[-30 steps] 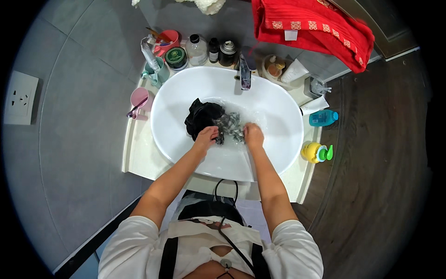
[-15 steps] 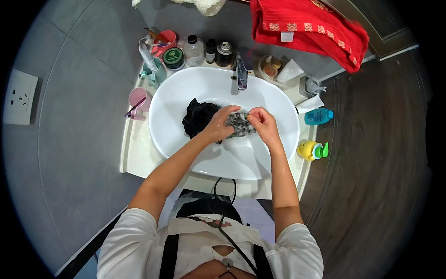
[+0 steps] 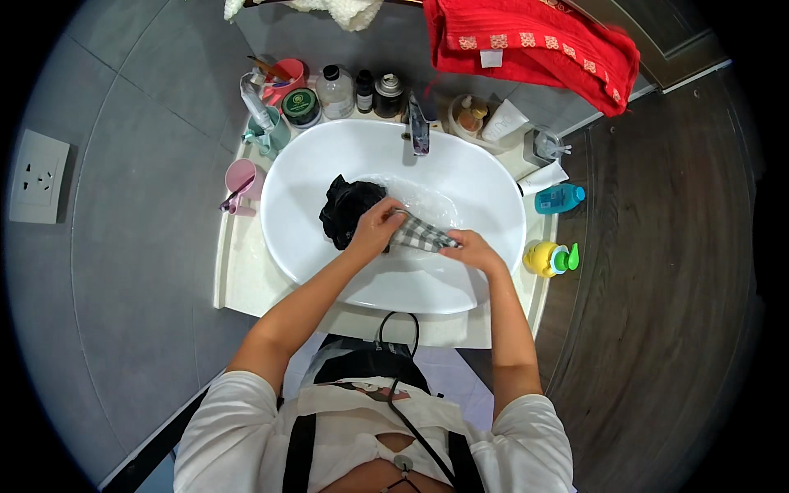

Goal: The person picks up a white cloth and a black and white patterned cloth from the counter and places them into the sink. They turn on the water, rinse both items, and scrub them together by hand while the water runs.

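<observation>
A grey-and-white checked cloth is stretched between my two hands, low over the white oval washbasin. My left hand pinches its left end, and my right hand grips the right end. Beside my left hand lies a bunched black cloth in the basin's left half. Shallow, slightly foamy water shows behind the checked cloth. The fingertips under the cloth are partly hidden.
A tap rises at the basin's back rim. Bottles and a green-lidded jar line the back left. To the right stand a blue bottle and a yellow pump bottle. A pink cup sits left; a red towel hangs above.
The checked cloth went from bunched to drawn out flat. My right hand moved nearer and slightly right with its end; my left hand shifted a little left and closed on the other end.
</observation>
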